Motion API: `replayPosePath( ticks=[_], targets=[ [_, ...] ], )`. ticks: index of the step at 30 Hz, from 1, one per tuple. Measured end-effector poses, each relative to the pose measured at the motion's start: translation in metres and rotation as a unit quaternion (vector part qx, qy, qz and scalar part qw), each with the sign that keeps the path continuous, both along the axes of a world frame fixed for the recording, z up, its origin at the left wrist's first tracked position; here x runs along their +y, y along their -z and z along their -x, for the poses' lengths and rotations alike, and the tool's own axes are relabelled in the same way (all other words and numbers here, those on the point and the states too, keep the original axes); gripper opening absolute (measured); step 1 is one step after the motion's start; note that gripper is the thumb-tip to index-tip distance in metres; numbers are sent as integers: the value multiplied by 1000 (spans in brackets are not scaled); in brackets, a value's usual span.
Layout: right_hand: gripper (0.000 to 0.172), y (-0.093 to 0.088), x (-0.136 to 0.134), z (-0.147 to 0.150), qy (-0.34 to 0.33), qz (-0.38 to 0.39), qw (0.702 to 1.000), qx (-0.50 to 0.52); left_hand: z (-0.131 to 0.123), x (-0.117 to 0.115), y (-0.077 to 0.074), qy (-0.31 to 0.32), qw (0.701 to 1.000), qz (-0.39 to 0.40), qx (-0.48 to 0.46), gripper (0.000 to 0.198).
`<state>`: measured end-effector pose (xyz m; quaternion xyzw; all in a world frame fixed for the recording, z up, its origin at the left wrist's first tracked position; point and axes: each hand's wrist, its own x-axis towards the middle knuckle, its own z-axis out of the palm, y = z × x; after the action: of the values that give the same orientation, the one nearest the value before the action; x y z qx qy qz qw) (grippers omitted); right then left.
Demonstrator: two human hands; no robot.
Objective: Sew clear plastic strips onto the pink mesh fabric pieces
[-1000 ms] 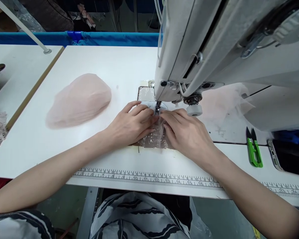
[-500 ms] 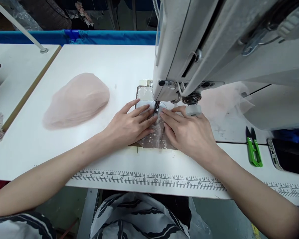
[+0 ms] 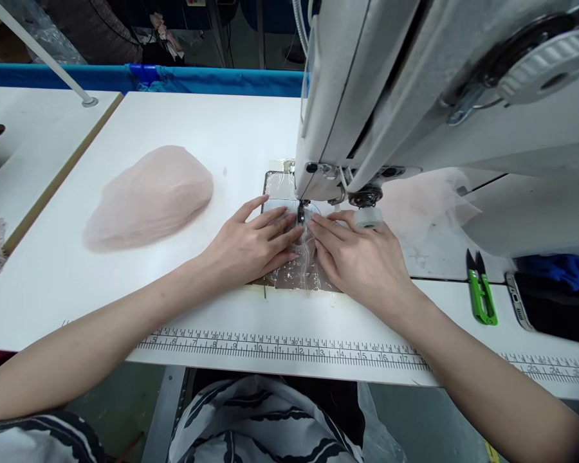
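Both hands lie flat on the desk [image 3: 197, 128] in front of the sewing machine [image 3: 390, 96]. The left hand [image 3: 253, 247] and the right hand [image 3: 361, 260] press on a small sheer piece of cloth [image 3: 305, 260]. It sits on the glossy taped plate [image 3: 276, 183], right under the needle [image 3: 300, 215] and between the two sets of fingertips. Neither grip pinches anything: the fingers are stretched out, slightly spread, palms down.

From where I stand, the worry is how near the fingertips are to the needle; one slip forward could put a finger under it. The cloth looks thin and slippery, so uneven pressure from the two hands might skew or pucker it. A pile of pink tulle [image 3: 149, 196] lies well apart on the left, and green snips [image 3: 480, 292] on the right.
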<state>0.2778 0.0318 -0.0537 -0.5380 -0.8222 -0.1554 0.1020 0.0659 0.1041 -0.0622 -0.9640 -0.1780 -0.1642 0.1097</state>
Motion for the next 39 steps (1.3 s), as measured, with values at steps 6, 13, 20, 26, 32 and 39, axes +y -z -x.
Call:
replayPosePath(
  ticks=[6, 13, 20, 26, 32, 39],
  targets=[
    [34, 1, 0, 0, 0, -3, 1000, 0, 0, 0, -1, -5, 1000, -22, 4, 39],
    [35, 1, 0, 0, 7, 13, 1000, -5, -1, 0, 1, -12, 1000, -14, 6, 40],
    [29, 1, 0, -2, -25, -26, 999, 16, 5, -3, -3, 12, 1000, -21, -18, 42],
    [23, -13, -3, -9, -132, -4, 990, 49, 11, -9, -7, 137, 989, -43, -39, 40],
    [64, -25, -7, -9, -140, 103, 983, 64, 5, -11, -2, 73, 993, -6, -92, 14],
    [38, -18, -10, -2, -128, 52, 990, 34, 9, -12, -7, 123, 990, -30, -59, 31]
  ],
)
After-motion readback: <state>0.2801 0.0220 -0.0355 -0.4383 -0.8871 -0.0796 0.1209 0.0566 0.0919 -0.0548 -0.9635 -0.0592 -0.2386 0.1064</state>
